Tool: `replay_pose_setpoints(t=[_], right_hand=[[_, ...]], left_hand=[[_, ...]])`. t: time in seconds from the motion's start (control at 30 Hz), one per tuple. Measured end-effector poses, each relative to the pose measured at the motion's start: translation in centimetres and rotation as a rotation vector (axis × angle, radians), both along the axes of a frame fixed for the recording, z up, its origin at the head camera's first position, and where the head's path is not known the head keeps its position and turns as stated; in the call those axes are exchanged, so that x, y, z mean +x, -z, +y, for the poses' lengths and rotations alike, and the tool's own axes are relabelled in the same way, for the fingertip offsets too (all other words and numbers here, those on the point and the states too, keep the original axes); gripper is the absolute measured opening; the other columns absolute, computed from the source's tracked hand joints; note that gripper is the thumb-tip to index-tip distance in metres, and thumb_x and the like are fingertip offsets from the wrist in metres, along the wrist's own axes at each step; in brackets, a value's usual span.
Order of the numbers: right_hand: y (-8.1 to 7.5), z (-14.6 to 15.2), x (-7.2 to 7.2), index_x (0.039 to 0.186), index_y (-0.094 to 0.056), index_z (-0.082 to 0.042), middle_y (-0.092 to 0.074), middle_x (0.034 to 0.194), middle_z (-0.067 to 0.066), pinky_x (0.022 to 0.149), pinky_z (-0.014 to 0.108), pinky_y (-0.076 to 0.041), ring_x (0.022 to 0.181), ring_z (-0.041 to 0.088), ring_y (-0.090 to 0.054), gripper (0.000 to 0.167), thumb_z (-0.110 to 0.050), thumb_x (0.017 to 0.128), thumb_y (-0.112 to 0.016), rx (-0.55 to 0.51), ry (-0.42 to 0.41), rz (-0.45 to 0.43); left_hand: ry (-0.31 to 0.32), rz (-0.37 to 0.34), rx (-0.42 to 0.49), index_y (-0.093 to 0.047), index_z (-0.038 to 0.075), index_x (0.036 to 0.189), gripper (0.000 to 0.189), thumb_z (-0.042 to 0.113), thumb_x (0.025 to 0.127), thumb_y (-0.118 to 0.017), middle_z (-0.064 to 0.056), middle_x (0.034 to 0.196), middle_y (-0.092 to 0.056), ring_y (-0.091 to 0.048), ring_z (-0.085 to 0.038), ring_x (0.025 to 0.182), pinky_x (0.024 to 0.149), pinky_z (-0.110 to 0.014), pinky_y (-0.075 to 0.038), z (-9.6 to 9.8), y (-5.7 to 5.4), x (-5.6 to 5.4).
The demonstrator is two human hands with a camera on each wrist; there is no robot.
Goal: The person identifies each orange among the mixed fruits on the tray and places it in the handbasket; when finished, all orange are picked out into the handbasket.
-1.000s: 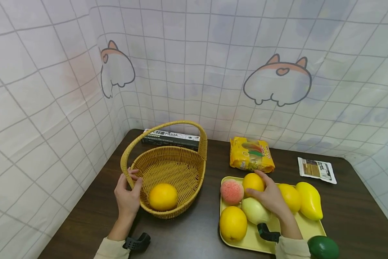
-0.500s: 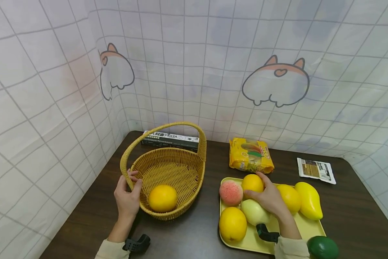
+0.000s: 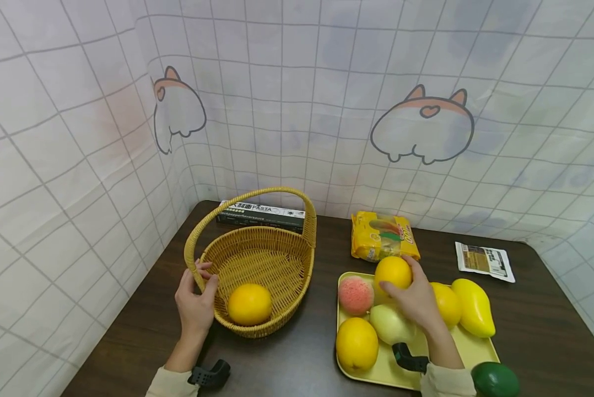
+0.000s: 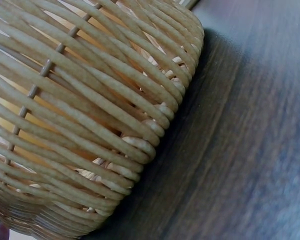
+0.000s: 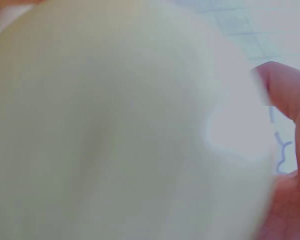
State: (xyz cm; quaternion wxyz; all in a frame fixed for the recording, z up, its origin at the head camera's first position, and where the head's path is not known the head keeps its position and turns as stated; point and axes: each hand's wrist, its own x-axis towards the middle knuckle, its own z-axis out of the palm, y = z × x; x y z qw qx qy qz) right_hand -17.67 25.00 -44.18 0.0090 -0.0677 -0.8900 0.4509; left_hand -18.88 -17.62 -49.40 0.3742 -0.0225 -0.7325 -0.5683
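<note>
My left hand (image 3: 196, 295) grips the wicker basket (image 3: 304, 275) at its left side, where the arched handle meets the rim. One orange (image 3: 249, 304) lies inside, low at the front. In the left wrist view the woven wall (image 4: 90, 100) fills the left half. Over the back of the yellow tray (image 3: 376, 376), my right hand (image 3: 418, 298) holds another orange (image 3: 392, 273) between thumb and fingers. Below that hand sits a pale green round fruit (image 3: 390, 325), whose blurred surface (image 5: 125, 125) covers most of the right wrist view.
The tray also bears a peach (image 3: 356, 295), a large orange (image 3: 357, 344), a yellow-orange fruit (image 3: 447, 306) and a mango (image 3: 474, 307). A dark green fruit (image 3: 495, 379) lies by its front right corner. Behind stand a yellow packet (image 3: 383, 236), a white pouch (image 3: 484, 262) and a pasta box (image 3: 262, 215).
My right hand has raised the orange slightly, up and to the right from its spot beside the peach. The left hand and the basket have stayed put.
</note>
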Motion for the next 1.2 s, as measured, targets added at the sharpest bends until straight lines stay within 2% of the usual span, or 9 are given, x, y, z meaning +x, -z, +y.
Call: replay_pose_setpoints(t=[0.2,0.3,0.53,0.63,0.73,0.97,1.1,1.2], right_hand=[[-1.8,-1.0,0.6,0.156,-0.015,-0.016,-0.037,0.146,0.023,0.089,0.044,-0.049,0.114,0.038,-0.052,0.089,-0.033,0.089,-0.070,-0.081,0.005,0.041],[-2.7,-1.9,0.9,0.156,-0.016,-0.018,-0.037,0.147,0.021,0.088,0.041,-0.050,0.115,0.036,-0.051,0.088,-0.033,0.088,-0.071,-0.114,-0.011,0.054],[-3.6,-3.9,1.5,0.152,-0.027,-0.023,-0.044,0.142,0.015,0.081,0.035,-0.053,0.106,0.032,-0.056,0.082,-0.030,0.086,-0.074,-0.145,-0.066,0.146],[-3.7,-4.9,1.9,0.151,-0.030,-0.023,-0.042,0.144,0.012,0.081,0.036,-0.055,0.105,0.031,-0.056,0.080,-0.026,0.085,-0.075,-0.158,-0.092,0.202],[-3.8,-6.1,2.3,0.151,-0.031,-0.022,-0.038,0.148,0.009,0.082,0.038,-0.056,0.108,0.031,-0.055,0.081,-0.022,0.084,-0.076,-0.189,-0.122,0.245],[-3.6,-9.2,3.0,0.148,-0.036,-0.025,-0.036,0.148,0.008,0.081,0.043,-0.057,0.112,0.033,-0.054,0.082,-0.019,0.079,-0.081,-0.254,-0.201,0.272],[-3.1,-10.8,3.1,0.146,-0.038,-0.027,-0.042,0.143,0.006,0.075,0.038,-0.058,0.105,0.033,-0.057,0.084,-0.017,0.076,-0.083,-0.275,-0.237,0.267],[-2.8,-11.7,3.1,0.146,-0.039,-0.028,-0.044,0.141,0.003,0.076,0.036,-0.058,0.103,0.030,-0.058,0.085,-0.015,0.074,-0.084,-0.297,-0.259,0.275]], left_hand=[[0.009,0.010,0.002,-0.059,-0.009,0.083,0.009,-0.015,0.081,-0.065,-0.029,0.104,-0.063,-0.052,-0.047,0.120,0.110,-0.020,-0.033,0.9,-2.3,1.2],[0.008,0.015,0.002,-0.058,-0.009,0.083,0.009,-0.015,0.081,-0.064,-0.030,0.103,-0.063,-0.052,-0.048,0.118,0.110,-0.020,-0.033,0.9,-2.2,1.2],[0.009,0.016,0.010,-0.060,0.001,0.082,0.012,-0.009,0.082,-0.068,-0.019,0.105,-0.066,-0.054,-0.037,0.121,0.112,-0.023,-0.033,-0.3,0.5,-0.3],[0.005,0.010,0.004,-0.060,0.001,0.081,0.014,-0.011,0.081,-0.068,-0.020,0.106,-0.066,-0.055,-0.037,0.121,0.112,-0.023,-0.033,-0.3,0.4,-0.3],[0.008,0.006,0.001,-0.059,-0.001,0.081,0.014,-0.013,0.080,-0.068,-0.023,0.107,-0.064,-0.054,-0.040,0.119,0.111,-0.022,-0.033,-0.1,-0.3,0.0],[0.014,0.012,-0.024,-0.056,-0.008,0.079,0.012,-0.014,0.080,-0.065,-0.031,0.106,-0.061,-0.052,-0.047,0.118,0.107,-0.015,-0.032,0.9,-2.9,1.5],[0.013,0.019,-0.035,-0.055,-0.008,0.078,0.012,-0.014,0.079,-0.065,-0.031,0.106,-0.061,-0.052,-0.047,0.117,0.106,-0.014,-0.033,1.1,-3.3,1.7],[0.017,0.024,-0.035,-0.055,-0.008,0.078,0.012,-0.014,0.079,-0.065,-0.031,0.106,-0.061,-0.052,-0.047,0.117,0.105,-0.014,-0.033,1.1,-3.3,1.7]])
